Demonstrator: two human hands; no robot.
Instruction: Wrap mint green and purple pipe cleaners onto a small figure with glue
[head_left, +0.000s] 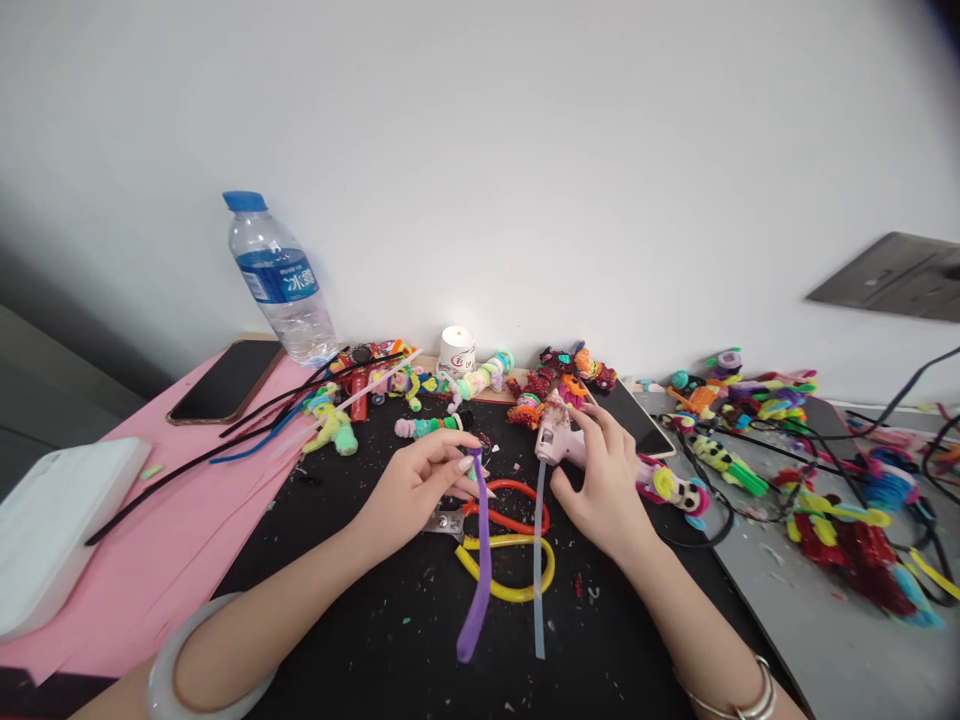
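Note:
My left hand (pixel 416 485) is closed, its thumb and fingers pinching the top of a purple pipe cleaner (pixel 484 560) that hangs down toward me. My right hand (pixel 611 490) has its fingers curled over the handle of a pale pink hot glue gun (pixel 549 440), which lies on the black mat (pixel 360 620). A long translucent glue stick (pixel 538 570) sticks out of the gun's back end toward me. Between my hands lie scissors (pixel 510 597) with one red and one yellow handle, partly covered by the pipe cleaner and glue stick.
Several pipe-cleaner figures (pixel 480 378) line the wall, with more on the right (pixel 840 540) among black cables. At left are a water bottle (pixel 281 285), a phone (pixel 225 382), black pipe cleaners (pixel 180 470) and a white box (pixel 67 530) on pink paper. A paper cup (pixel 457 350) stands upside down.

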